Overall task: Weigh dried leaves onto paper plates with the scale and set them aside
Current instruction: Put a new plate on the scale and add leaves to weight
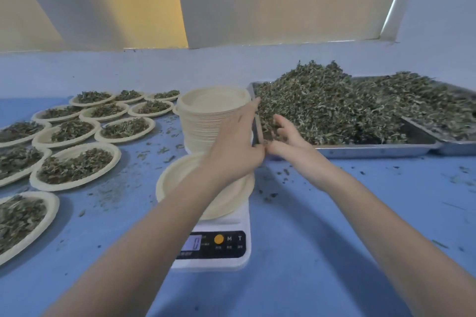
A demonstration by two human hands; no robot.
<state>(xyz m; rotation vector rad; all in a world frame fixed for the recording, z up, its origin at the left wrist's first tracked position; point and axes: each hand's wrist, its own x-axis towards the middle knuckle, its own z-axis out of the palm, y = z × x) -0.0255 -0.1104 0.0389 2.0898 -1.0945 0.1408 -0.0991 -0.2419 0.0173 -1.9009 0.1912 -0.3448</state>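
Note:
A white digital scale [219,244] sits in the middle of the blue table with a bare paper plate [177,177] on it. My left hand [237,141] reaches over that plate, fingers straight, toward the left rim of the metal tray [373,149]. My right hand [288,136] lies open at the edge of the big heap of dried leaves [322,108] in the tray, fingers among the leaves. Both hands meet at the tray's near left corner. A tall stack of paper plates [208,116] stands just behind the scale.
Several filled plates [74,165] of leaves cover the left side of the table. A second metal tray [450,134] with leaves overlaps the first at the right. Loose leaf crumbs lie scattered around the scale. A pale wall runs behind the table.

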